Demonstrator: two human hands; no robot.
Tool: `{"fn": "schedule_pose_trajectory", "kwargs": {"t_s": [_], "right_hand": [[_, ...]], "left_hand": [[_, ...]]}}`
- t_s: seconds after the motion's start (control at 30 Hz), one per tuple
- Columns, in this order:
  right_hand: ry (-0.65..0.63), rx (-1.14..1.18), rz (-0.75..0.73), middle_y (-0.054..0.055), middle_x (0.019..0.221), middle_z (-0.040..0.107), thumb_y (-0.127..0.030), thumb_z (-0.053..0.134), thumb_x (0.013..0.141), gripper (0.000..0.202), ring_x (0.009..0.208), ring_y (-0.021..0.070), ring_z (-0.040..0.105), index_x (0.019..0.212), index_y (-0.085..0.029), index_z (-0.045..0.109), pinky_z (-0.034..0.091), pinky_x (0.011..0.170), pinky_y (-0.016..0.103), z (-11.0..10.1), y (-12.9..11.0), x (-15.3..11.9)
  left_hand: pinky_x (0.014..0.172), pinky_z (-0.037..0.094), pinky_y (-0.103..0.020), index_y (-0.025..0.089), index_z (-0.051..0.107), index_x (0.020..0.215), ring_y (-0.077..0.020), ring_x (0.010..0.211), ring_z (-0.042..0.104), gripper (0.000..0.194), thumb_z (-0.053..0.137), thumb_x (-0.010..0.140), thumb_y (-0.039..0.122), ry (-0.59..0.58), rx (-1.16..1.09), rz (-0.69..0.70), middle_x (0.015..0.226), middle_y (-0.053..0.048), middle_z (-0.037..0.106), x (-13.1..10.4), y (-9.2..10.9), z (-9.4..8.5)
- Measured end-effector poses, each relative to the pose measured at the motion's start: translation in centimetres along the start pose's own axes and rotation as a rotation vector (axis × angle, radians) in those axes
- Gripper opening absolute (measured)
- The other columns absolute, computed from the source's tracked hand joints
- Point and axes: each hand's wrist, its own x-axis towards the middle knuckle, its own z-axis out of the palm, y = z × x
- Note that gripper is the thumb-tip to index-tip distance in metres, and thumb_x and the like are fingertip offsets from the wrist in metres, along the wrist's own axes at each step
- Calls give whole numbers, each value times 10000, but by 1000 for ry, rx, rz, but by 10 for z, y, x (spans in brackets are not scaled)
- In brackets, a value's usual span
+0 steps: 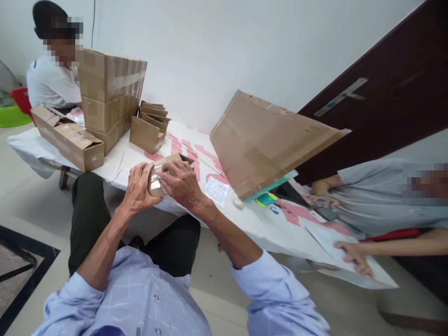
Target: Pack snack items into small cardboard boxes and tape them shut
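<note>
Over the table's near edge, a small cardboard box [153, 187] is tipped with one end toward me. My left hand [139, 190] wraps its fingers and thumb around the box's left side. Bunched fingers of my right hand [182, 183] press at the same end, on a shiny strip of clear tape [156, 181]. The far end of the box shows a dark opening just beyond my right knuckles. Part of the box is hidden behind both hands.
Stacked cardboard boxes [115, 93] and a long box [68, 137] stand left; an open box [149, 130] holds cardboard pieces. A large cardboard sheet [269, 140] leans right of centre, near a written paper [216, 191] and green tape roll [266, 199]. People sit at both ends.
</note>
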Motion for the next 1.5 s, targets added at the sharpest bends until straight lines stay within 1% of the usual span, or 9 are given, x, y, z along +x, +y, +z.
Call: {"fn": "schedule_pose_trajectory", "kwargs": {"t_s": [0.2, 0.3, 0.5, 0.7, 0.83, 0.97, 1.2, 1.3, 1.5], "right_hand": [[31, -27, -12, 104, 1092, 736, -243, 552, 1075, 248, 1073, 283, 569, 1009, -226, 791, 389, 946, 443, 4, -3, 1], [36, -31, -4, 105, 1110, 736, -234, 545, 1072, 247, 1089, 289, 570, 1014, -224, 785, 394, 945, 445, 5, -4, 2], [-33, -20, 11, 131, 1095, 720, -227, 523, 1075, 250, 1095, 308, 557, 1008, -184, 760, 394, 950, 451, 1, -2, 7], [-78, -79, -18, 130, 1044, 692, -186, 508, 1054, 240, 1031, 312, 535, 1023, -186, 746, 398, 932, 453, -3, -2, 17], [-112, -126, -26, 134, 1030, 683, -168, 506, 1055, 236, 1018, 309, 534, 1024, -173, 739, 394, 926, 436, -5, -3, 19], [-79, -135, -42, 128, 1019, 678, -216, 523, 1071, 227, 1016, 308, 530, 1018, -182, 742, 394, 924, 433, -5, -2, 18], [-67, -160, -107, 120, 994, 686, -179, 433, 1098, 309, 980, 298, 539, 1017, -173, 731, 405, 941, 443, -1, 1, 18], [-49, -119, -122, 125, 998, 685, -170, 422, 1095, 313, 979, 296, 546, 1008, -171, 722, 410, 944, 445, 0, 2, 17], [-6, -1, -118, 122, 1041, 686, -191, 428, 1087, 284, 1049, 298, 560, 979, -192, 691, 430, 931, 446, 4, 10, 9]], "left_hand": [[1221, 362, -618, 209, 389, 1590, -450, 1462, 423, 1096, 872, 611, 308, 8, -2, -4, 1544, -211, 458, -3, -2, 2], [1219, 358, -625, 218, 381, 1592, -455, 1462, 425, 1097, 867, 613, 311, 2, -1, -10, 1548, -210, 459, -4, -2, 2], [1207, 368, -601, 233, 394, 1589, -450, 1450, 435, 1079, 864, 621, 311, 13, 7, -12, 1543, -199, 470, -4, 2, 3], [1197, 383, -585, 167, 413, 1573, -448, 1455, 426, 1087, 864, 593, 298, 3, 10, -12, 1545, -226, 471, -3, 2, 3], [1188, 395, -583, 177, 406, 1582, -438, 1470, 421, 1074, 848, 612, 305, -10, 13, -22, 1559, -220, 462, -4, 3, 2], [1184, 404, -576, 190, 414, 1576, -430, 1466, 427, 1056, 845, 617, 296, -4, 13, -25, 1556, -213, 467, -5, 5, 1], [1179, 409, -581, 189, 415, 1573, -432, 1465, 432, 1059, 847, 612, 298, -8, 20, -25, 1560, -215, 468, -5, 5, 2], [1174, 412, -584, 204, 410, 1581, -433, 1463, 431, 1060, 846, 619, 303, -10, 24, -29, 1560, -208, 466, -5, 5, 1], [1177, 408, -591, 179, 400, 1586, -440, 1468, 419, 1071, 855, 624, 309, -22, 29, -28, 1566, -221, 453, -5, 2, -1]]}}
